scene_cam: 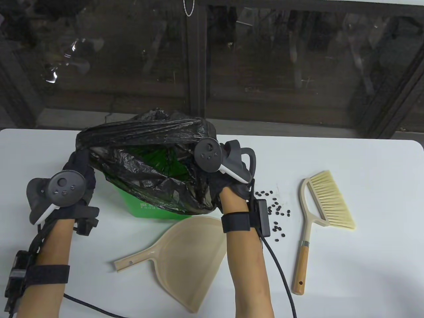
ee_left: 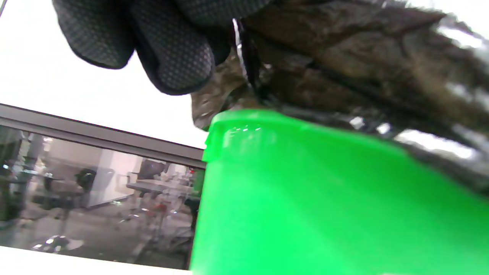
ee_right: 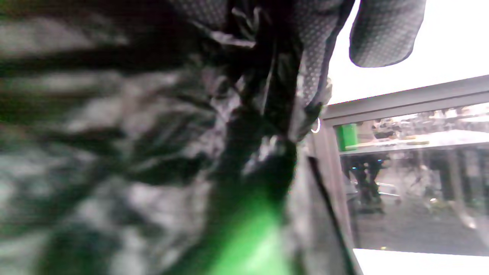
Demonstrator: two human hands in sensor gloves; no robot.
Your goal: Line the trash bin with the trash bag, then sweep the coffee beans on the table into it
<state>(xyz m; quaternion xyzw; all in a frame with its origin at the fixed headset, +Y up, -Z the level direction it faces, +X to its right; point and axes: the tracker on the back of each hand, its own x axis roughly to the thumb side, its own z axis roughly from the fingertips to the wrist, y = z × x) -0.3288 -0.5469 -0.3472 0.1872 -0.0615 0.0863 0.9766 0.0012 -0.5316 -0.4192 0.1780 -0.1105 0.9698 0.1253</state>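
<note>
A green trash bin (scene_cam: 155, 210) stands mid-table with a black trash bag (scene_cam: 145, 155) spread open over its mouth. My left hand (scene_cam: 81, 172) grips the bag's left edge; in the left wrist view its fingers (ee_left: 172, 57) pinch the bag (ee_left: 344, 65) just above the green bin rim (ee_left: 267, 126). My right hand (scene_cam: 225, 180) grips the bag's right edge, and the right wrist view shows its fingers (ee_right: 305, 57) curled into bunched plastic (ee_right: 133, 133). Coffee beans (scene_cam: 276, 212) lie scattered right of my right wrist. A beige dustpan (scene_cam: 185, 255) and a brush (scene_cam: 326, 212) lie on the table.
The white table (scene_cam: 364, 265) ends at a dark glass wall behind the bin. The dustpan lies just in front of the bin, between my forearms. Cables trail from both wrists toward the near edge.
</note>
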